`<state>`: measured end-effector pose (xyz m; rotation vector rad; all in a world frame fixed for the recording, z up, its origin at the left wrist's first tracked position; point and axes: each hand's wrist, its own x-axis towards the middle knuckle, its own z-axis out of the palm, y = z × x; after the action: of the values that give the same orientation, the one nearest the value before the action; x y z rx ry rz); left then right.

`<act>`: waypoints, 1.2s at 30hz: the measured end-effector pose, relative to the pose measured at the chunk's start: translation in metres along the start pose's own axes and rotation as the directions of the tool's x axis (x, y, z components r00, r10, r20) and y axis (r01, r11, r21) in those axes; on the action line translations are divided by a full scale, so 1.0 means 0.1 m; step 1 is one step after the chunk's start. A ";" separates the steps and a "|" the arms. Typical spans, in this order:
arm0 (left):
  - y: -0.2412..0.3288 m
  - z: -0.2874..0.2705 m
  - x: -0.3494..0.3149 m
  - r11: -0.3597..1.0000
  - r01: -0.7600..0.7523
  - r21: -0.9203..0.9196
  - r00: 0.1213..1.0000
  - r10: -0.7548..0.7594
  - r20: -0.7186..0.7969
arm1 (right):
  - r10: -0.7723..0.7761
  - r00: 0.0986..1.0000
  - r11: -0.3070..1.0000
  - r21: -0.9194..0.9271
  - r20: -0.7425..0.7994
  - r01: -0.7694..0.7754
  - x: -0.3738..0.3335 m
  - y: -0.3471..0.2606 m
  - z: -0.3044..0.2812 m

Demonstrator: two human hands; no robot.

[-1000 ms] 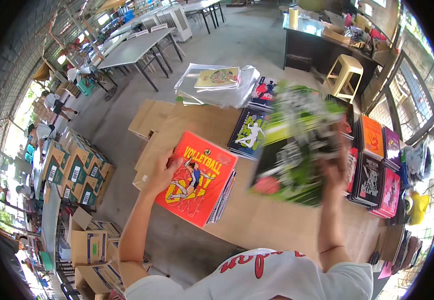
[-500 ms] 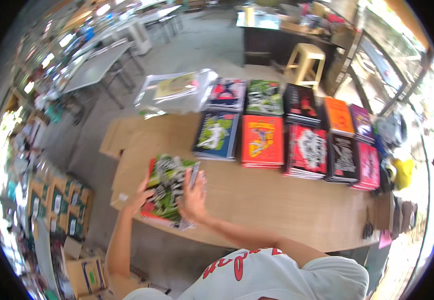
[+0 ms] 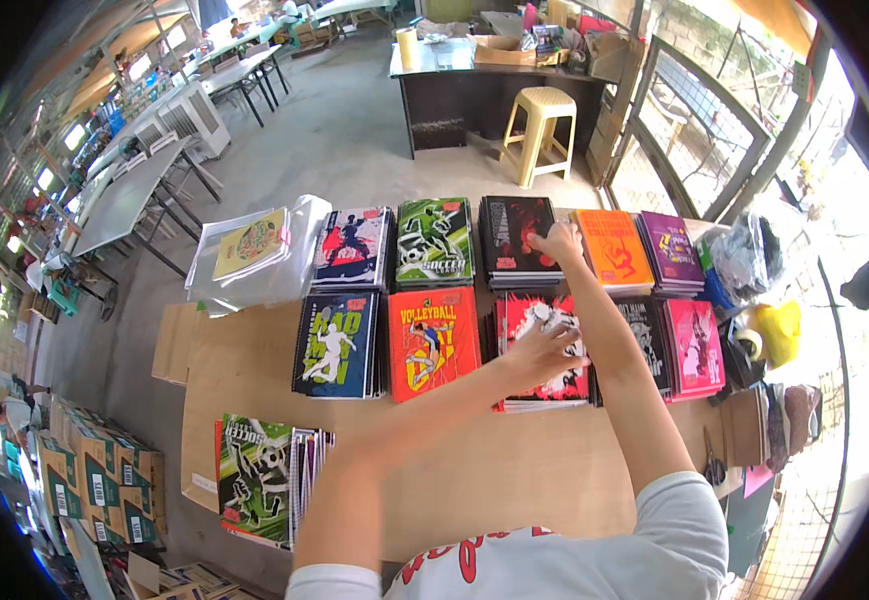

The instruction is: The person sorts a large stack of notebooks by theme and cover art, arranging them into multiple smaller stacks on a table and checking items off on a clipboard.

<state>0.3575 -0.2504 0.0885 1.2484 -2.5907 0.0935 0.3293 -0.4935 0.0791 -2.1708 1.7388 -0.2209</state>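
Spiral notebooks with bright covers stand in two rows of piles on the brown table (image 3: 434, 470). My right hand (image 3: 558, 246) reaches to the back row, its fingers bent over the right edge of a black notebook (image 3: 514, 225) on top of its pile. Nearer me, my left hand (image 3: 542, 355) hovers over or touches a red, white and black notebook (image 3: 519, 318), fingers spread. Its forearm is smeared by motion. At the table's near left lies a stack of notebooks with a green soccer cover (image 3: 256, 475) on top, spiral bindings showing along its right side; neither hand touches it.
Orange (image 3: 611, 250), purple (image 3: 670, 250) and pink notebooks (image 3: 694, 345) stand at the right. A clear plastic bag (image 3: 294, 255) lies back left. Scissors (image 3: 714, 462) rest by the right edge. A yellow stool (image 3: 542, 125) and cartons (image 3: 94, 480) stand on the floor.
Both hands have left the green soccer stack at the near left and moved right to the black and red piles. The view has shifted too.
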 end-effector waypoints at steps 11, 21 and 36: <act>0.09 0.58 0.80 0.971 -0.184 0.151 0.980 0.169 0.107 | -0.385 0.769 0.894 0.002 -0.510 0.449 0.11 0.27 -0.60; 0.85 -1.66 -1.63 0.730 0.452 -0.513 0.691 -0.650 -0.316 | -0.196 0.582 0.565 0.394 -0.789 0.725 -3.05 0.53 -2.52; 0.98 -1.87 -5.12 -0.061 0.621 -0.782 0.148 -0.970 0.194 | -0.443 0.895 0.483 0.827 -0.052 0.286 -5.74 -2.32 1.36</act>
<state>0.6248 0.2318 0.1392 1.8786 -0.7294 -0.7706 0.4520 0.1282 0.0924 -1.6953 0.7422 -0.7671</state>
